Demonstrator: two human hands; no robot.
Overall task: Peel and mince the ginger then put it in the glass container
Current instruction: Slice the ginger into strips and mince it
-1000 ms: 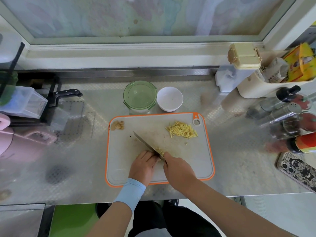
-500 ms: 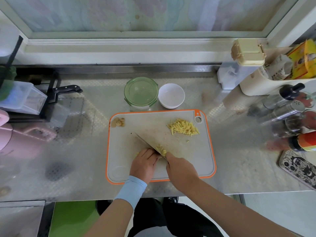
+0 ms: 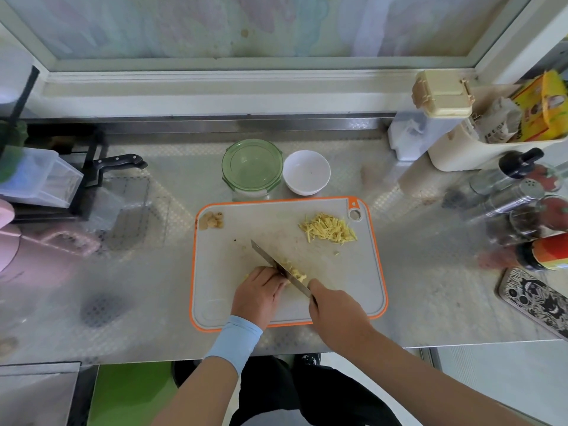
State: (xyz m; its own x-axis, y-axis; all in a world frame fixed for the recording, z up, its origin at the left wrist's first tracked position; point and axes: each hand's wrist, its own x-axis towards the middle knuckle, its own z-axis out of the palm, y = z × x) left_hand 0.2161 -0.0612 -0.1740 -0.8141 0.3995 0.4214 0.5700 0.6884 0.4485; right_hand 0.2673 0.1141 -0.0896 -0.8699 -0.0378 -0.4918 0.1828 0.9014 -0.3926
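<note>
On the orange-rimmed cutting board [image 3: 362, 287] my right hand [image 3: 336, 310] grips a knife [image 3: 276, 265] whose blade slants up-left. Freshly cut yellow ginger bits [image 3: 296, 273] lie just right of the blade. My left hand [image 3: 258, 292], fingers curled, presses down on ginger that is mostly hidden under them, left of the blade. A pile of ginger strips [image 3: 327, 227] sits at the board's upper right, and ginger peel scraps [image 3: 212, 220] at its upper left. The glass container [image 3: 252, 169] with a green lid on it stands behind the board.
A white bowl [image 3: 306, 172] stands beside the container. A black-handled knife [image 3: 120, 161] rests on a rack at the left. Spice bottles [image 3: 519, 192] and a phone [image 3: 538, 302] crowd the right side. A cream bin [image 3: 467, 149] sits at the back right.
The knife has worked leftward through the ginger, leaving more cut bits to the right of the blade. My left hand has edged back with it. The view has shifted slightly.
</note>
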